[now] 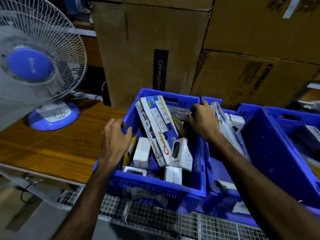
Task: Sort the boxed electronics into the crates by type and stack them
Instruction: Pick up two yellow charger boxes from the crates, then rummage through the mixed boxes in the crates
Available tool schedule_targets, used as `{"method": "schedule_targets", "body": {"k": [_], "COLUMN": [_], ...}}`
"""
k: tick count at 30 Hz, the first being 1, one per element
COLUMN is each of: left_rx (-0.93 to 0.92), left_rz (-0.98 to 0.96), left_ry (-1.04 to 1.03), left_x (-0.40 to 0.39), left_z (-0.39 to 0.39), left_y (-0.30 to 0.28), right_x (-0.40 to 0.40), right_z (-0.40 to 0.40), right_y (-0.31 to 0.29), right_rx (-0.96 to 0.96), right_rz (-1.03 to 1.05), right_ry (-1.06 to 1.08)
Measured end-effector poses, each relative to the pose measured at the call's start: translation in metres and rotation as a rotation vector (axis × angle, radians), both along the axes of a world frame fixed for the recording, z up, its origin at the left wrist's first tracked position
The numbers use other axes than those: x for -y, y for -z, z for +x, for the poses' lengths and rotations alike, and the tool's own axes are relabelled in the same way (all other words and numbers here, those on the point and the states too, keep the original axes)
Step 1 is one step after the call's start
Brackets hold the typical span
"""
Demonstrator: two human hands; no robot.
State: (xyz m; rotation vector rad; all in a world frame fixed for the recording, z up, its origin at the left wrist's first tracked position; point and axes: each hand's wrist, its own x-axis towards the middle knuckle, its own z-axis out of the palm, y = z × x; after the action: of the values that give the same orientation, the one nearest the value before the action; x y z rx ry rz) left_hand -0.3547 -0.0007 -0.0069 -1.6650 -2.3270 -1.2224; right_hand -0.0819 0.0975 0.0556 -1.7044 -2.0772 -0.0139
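The left hand (115, 135) curls over the blue crate (155, 187) rim; the right hand (203, 121) grips its far edge. A table fan (34, 66) stands left, cardboard cartons (147, 40) crowd behind.

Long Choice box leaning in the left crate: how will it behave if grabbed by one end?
The Choice box looks like stiff printed carton, so it should lift without sagging. It is long and lies propped on smaller boxes, so an end grip would likely make it swing or pivot. Its glossy faces may slide; pulling it could shift the small white box beside it.
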Motion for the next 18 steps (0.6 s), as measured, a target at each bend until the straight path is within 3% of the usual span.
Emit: {"method": "schedule_targets", "body": {"k": [5, 10, 18], "left_rx": [-0.054, -0.049, 0.336], "left_rz": [0.078, 0.150, -0.110], "left_ry": [0.187, 0.207, 0.301], "left_x": [-0.009, -0.010, -0.038], "left_z": [-0.008, -0.007, 0.029], "left_y": [0.001, -0.002, 0.008], "right_x": [0.039, 0.095, 0.130], "right_z": [0.007, 0.023, 0.060], "right_y": [0.010, 0.033, 0.051], "right_rx": [-0.116, -0.185, -0.326], "right_rz": [0.032, -0.001, 0.014], "right_ry": [-0.234, -0.416, -0.383]}}
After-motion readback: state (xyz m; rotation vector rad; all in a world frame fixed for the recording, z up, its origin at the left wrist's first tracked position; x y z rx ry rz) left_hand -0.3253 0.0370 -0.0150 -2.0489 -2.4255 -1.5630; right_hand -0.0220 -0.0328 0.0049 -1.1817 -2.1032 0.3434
